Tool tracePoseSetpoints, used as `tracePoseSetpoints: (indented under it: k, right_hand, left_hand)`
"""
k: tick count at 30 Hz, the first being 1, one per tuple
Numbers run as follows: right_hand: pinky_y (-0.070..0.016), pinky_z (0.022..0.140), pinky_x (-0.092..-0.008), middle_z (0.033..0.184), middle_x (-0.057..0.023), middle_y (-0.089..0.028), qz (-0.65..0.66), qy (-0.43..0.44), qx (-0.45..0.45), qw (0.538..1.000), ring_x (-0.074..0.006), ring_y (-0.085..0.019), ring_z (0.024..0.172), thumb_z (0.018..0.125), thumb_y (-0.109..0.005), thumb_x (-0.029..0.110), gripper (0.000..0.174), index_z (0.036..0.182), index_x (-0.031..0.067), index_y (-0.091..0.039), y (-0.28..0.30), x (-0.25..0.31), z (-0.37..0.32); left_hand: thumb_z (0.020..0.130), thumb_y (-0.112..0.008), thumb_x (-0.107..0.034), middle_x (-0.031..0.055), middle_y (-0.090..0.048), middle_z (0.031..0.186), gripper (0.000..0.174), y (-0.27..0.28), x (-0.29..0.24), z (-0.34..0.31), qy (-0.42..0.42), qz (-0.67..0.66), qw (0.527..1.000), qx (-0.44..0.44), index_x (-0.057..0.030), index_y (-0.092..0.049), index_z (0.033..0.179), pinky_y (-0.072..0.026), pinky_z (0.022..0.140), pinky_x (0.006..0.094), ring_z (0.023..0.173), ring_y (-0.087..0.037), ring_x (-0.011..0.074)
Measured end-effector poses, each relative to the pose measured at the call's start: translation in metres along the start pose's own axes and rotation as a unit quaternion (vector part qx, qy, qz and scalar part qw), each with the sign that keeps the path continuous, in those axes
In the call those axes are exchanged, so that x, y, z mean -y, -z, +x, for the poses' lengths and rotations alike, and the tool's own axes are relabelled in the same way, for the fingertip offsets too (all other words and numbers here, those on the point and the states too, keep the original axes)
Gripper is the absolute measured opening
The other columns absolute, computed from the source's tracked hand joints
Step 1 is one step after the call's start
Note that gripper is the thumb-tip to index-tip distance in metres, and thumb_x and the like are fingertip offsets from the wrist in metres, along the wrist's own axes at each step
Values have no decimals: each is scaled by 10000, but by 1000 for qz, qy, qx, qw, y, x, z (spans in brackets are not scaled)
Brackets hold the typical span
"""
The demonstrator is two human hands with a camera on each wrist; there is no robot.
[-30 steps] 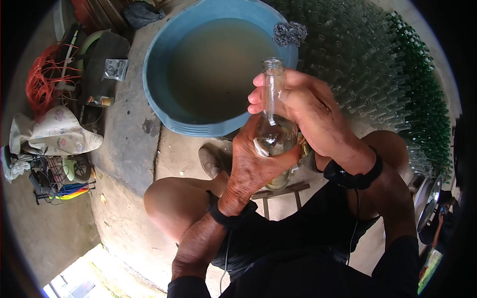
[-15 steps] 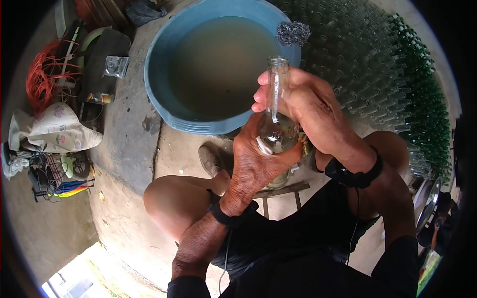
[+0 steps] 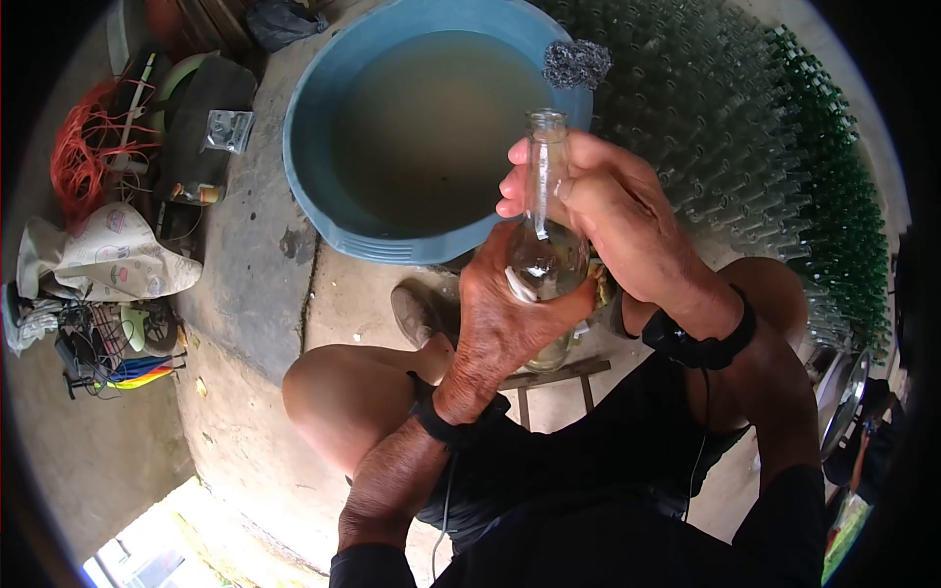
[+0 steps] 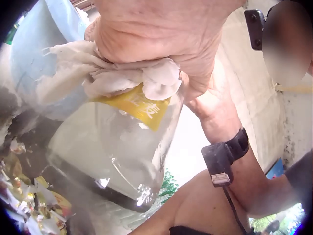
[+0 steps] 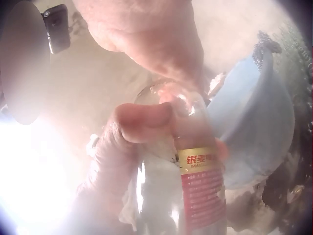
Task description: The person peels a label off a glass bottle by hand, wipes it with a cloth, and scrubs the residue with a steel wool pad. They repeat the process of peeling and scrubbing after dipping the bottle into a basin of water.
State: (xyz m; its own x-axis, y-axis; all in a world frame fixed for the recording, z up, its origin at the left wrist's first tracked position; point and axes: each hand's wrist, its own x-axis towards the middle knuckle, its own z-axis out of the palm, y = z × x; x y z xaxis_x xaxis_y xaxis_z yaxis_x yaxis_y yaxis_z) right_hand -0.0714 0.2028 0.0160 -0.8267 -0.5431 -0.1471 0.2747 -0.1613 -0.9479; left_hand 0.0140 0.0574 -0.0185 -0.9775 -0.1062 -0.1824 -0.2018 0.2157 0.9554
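Note:
A clear glass bottle (image 3: 546,186) is held with its mouth toward the basin and its base toward the lap. My left hand (image 3: 510,318) grips the bottle's body, thumb across its near side. Wet, white, crumpled scraps (image 4: 127,81) lie between that palm and the glass, over a yellow label piece (image 4: 142,110). My right hand (image 3: 627,216) holds the neck, its fingertips showing past the far side. In the right wrist view a gold-and-red label (image 5: 200,181) remains on the bottle. The left fingers are mostly hidden behind the glass.
A blue basin (image 3: 323,211) of murky water stands ahead, with a steel-wool scourer (image 3: 576,66) at its right rim. Rows of clear bottles (image 3: 676,118) and green bottles (image 3: 843,196) stand at right. Red string (image 3: 88,162) and a white bag (image 3: 127,255) lie left.
The bottle and both hands shifted very slightly up and right in the head view, along with the surroundings. Both hands keep their hold on the bottle.

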Motion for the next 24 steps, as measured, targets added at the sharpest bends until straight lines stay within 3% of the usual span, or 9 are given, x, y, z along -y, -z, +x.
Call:
tracePoseSetpoints:
  k: [7,10,13,19,24]
  right_hand:
    - [-557,1121,-448,1263,-202,-683,-10,2,20,1000,-319,-707,1223,1061,-417,60,437,1452,-74,-560,3,-2,-2]
    - [-589,1025,-380,1166,-174,-731,-26,13,-13,999,-234,-735,1123,1105,-439,116,339,1332,-74,-603,-2,0,-3]
    - [-589,1027,-383,1176,-174,-733,-20,51,2,998,-234,-733,1126,1106,-440,131,347,1323,-82,-606,2,-6,-2]
    - [-588,1030,-381,1189,-181,-745,81,-21,0,996,-238,-737,1136,1122,-454,160,345,1274,-84,-645,7,1,3]
    - [-608,994,-368,1169,-164,-750,24,-17,-8,1000,-234,-752,1100,1138,-514,189,320,1236,-77,-661,3,4,4]
  left_hand:
    - [698,-944,-148,81,-774,1046,555,4,-2,0,6,-20,999,25,-7,-674,1162,-606,917,346,969,-743,162]
    - [699,-937,-144,77,-775,1045,552,4,0,-1,3,-27,999,28,-6,-674,1163,-606,910,342,967,-743,158]
    - [701,-930,-138,72,-776,1041,541,5,-3,-1,8,-21,999,35,-9,-677,1160,-606,903,336,960,-742,152]
    - [707,-916,-126,60,-778,1015,503,7,-9,1,13,-26,999,45,-16,-687,1141,-606,891,325,932,-740,142]
    - [713,-909,-122,55,-779,1009,481,7,-8,1,18,-20,998,51,-14,-694,1129,-606,881,321,923,-738,133]
